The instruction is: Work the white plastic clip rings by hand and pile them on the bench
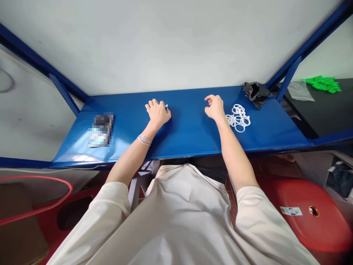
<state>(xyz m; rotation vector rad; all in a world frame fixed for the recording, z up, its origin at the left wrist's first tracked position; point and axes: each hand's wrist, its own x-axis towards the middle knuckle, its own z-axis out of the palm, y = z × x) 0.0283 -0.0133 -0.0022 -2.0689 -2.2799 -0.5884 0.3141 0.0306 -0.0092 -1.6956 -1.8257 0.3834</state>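
My left hand (158, 112), with a bracelet (144, 140) on its wrist, is closed over the left middle of the blue table. White ring-like parts (166, 107) peek out beside its fingers; most of what it grips is hidden. To the right, my right hand (215, 107) hovers over the table with its fingers curved. A gap shows between thumb and forefinger, and I see nothing in it. Just right of that wrist lies a loose pile of several white plastic rings (239, 118), partly covered by the forearm.
A crumpled black plastic bag (256, 94) sits open at the table's back right. A blurred-out flat item (100, 130) lies on the blue table (187, 132) at left. Bright green pieces (324, 84) rest on a dark side table. A red stool (309, 217) stands at lower right.
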